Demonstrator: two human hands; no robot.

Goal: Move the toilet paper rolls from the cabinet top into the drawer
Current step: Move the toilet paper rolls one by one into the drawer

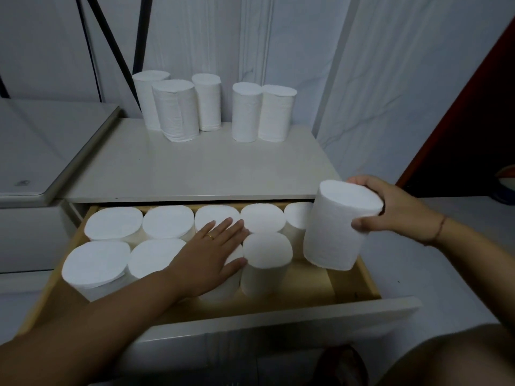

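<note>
Far left, a low white unit (41,151) is sitting against the cabinet.

The drawer (367,280) is standing pulled out, and stored rolls (114,224) are standing upright in it in two rows, packed close from the left wall inward.

The left hand (211,252) is lying flat on a front-row roll (223,288). Its fingers (223,227) are stretching straight and gripping nothing, and a ring (211,236) is showing on one.

On the cabinet top (195,168), toward the back, a cluster of three rolls (177,110) is standing left, with a pair of rolls (246,112) touching each other just to the right.

The right hand (401,207) is gripping the held roll (337,229) around its upper end, fingers curling over the far edge and thumb pressing the near side. The roll is tilting over the drawer's right end, above the bare floor there; I cannot tell whether its lower end is touching the drawer.
</note>
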